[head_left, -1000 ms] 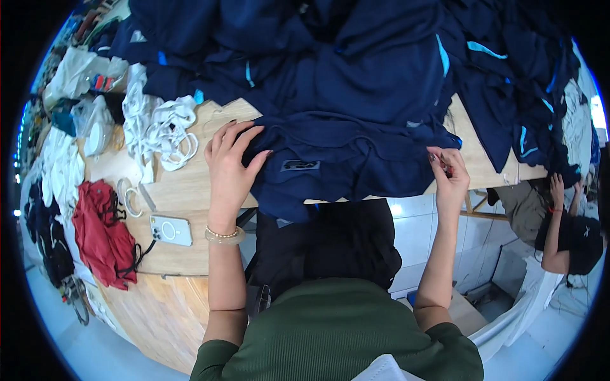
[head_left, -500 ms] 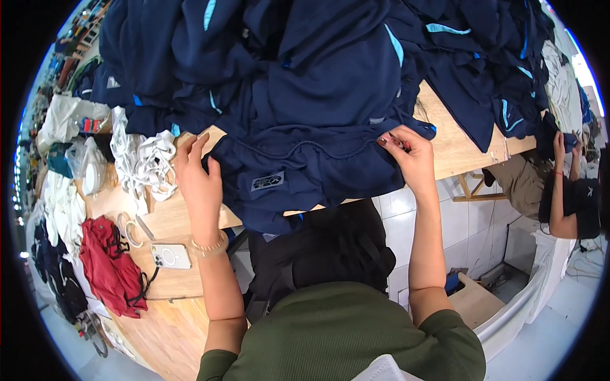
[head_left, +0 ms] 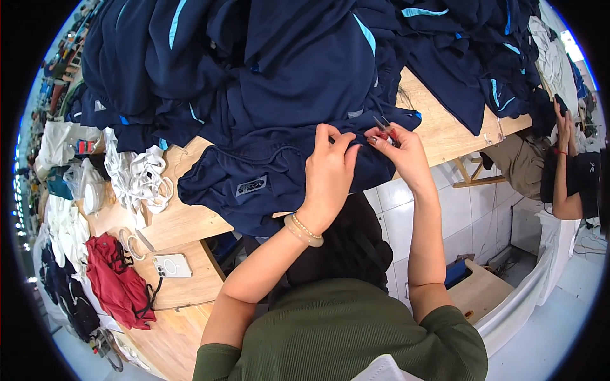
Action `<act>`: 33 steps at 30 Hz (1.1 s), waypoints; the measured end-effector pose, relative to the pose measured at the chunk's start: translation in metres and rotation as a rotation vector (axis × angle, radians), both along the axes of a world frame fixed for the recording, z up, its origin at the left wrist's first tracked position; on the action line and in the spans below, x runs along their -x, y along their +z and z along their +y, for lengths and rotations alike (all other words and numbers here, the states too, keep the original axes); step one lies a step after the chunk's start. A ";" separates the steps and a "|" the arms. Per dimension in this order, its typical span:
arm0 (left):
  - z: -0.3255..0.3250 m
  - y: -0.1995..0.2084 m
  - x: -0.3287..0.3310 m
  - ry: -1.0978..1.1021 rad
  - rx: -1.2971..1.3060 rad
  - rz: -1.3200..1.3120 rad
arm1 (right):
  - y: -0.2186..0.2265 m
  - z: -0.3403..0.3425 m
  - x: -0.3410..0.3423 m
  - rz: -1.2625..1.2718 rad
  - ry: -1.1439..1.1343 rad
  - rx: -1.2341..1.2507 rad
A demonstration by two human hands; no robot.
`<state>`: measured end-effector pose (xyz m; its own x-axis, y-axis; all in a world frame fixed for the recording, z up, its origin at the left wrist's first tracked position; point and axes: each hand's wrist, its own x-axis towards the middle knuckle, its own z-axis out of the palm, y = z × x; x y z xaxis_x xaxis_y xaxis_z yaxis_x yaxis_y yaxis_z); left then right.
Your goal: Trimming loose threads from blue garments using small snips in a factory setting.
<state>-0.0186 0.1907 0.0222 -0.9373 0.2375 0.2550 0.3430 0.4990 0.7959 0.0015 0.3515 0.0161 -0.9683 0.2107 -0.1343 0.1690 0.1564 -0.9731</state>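
From where I stand, I see a person bent over a wooden surface (head_left: 190, 225), both forearms reaching out to a navy garment (head_left: 279, 166) spread along its near edge. The garment lies just in front of the person's body, its lower part hanging a little over the edge, with a grey patch (head_left: 252, 186) facing up on its left part.

The right hand (head_left: 408, 155) is at the garment's right end, fingers closed around small red-handled snips (head_left: 393, 134) whose thin metal tips point up and away from the person. The left hand (head_left: 329, 170) is just beside it, over the garment, with its fingers bent and the thumb near them; I cannot tell whether they pinch any cloth. Two bracelets (head_left: 304, 230) circle the left wrist.

Beyond the garment rises a big heap of navy clothing (head_left: 298, 82) with light blue strips. To the person's left lie a tangle of white straps (head_left: 149, 178), a pale phone (head_left: 171, 266) and a crumpled red bundle (head_left: 117, 279), the phone just right of the bundle. Off to the right, a co-worker in a dark top (head_left: 581, 184) holds both hands raised close together, near more dark cloth.
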 end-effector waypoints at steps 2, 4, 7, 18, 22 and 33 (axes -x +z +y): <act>-0.002 -0.006 0.005 -0.058 -0.056 0.087 | -0.004 0.000 -0.002 -0.014 -0.005 0.043; -0.006 -0.005 0.006 -0.063 -0.079 0.033 | -0.007 0.002 -0.004 -0.046 0.019 0.132; -0.015 -0.009 0.007 -0.105 -0.219 -0.010 | -0.006 -0.002 -0.008 -0.059 0.011 0.181; -0.032 -0.020 -0.004 -0.228 -0.414 -0.258 | 0.002 -0.004 -0.020 -0.103 -0.056 0.277; -0.029 -0.023 -0.009 -0.228 -0.326 -0.168 | 0.018 0.001 -0.014 -0.058 -0.005 0.185; -0.033 -0.014 -0.026 -0.232 -0.158 0.006 | 0.055 0.004 -0.005 -0.357 0.191 0.083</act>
